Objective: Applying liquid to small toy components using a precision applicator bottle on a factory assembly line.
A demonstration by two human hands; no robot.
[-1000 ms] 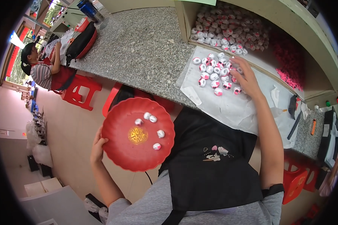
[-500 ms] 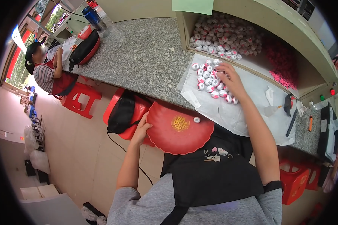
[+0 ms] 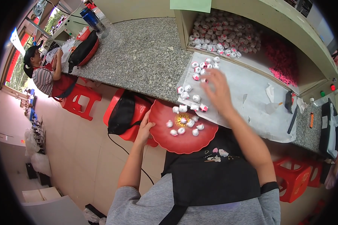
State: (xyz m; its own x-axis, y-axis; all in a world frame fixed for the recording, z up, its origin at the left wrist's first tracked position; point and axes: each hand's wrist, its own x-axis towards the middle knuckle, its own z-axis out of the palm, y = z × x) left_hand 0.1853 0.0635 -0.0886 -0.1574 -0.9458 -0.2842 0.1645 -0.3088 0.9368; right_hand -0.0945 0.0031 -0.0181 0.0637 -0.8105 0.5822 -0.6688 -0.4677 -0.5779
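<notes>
My left hand (image 3: pixel 144 129) grips the left rim of a red scalloped plate (image 3: pixel 176 143) with a gold emblem, tilted against the granite counter's front edge. Several small round white pieces (image 3: pixel 181 131) with pink patches lie in the plate, and a few are at its far rim. My right hand (image 3: pixel 217 88) is open, fingers spread, over more of these pieces (image 3: pixel 196 70) on a white paper sheet (image 3: pixel 234 84). Some of them (image 3: pixel 196 98) sit at the sheet's near left edge, beside the plate. The fingertips are slightly blurred.
An open cubby (image 3: pixel 227 35) beyond the sheet holds a heap of like pieces and bright pink bits (image 3: pixel 283 62). At right lie a dark stick tool (image 3: pixel 292 120) and an orange pen (image 3: pixel 310 122). A black bag (image 3: pixel 122 112) rests on a red stool. Another person (image 3: pixel 45 71) sits far left.
My right hand has swept toward me and left across the sheet. Many pieces have shifted to the near edge and into the plate, where only one lay before. My left hand keeps its hold.
</notes>
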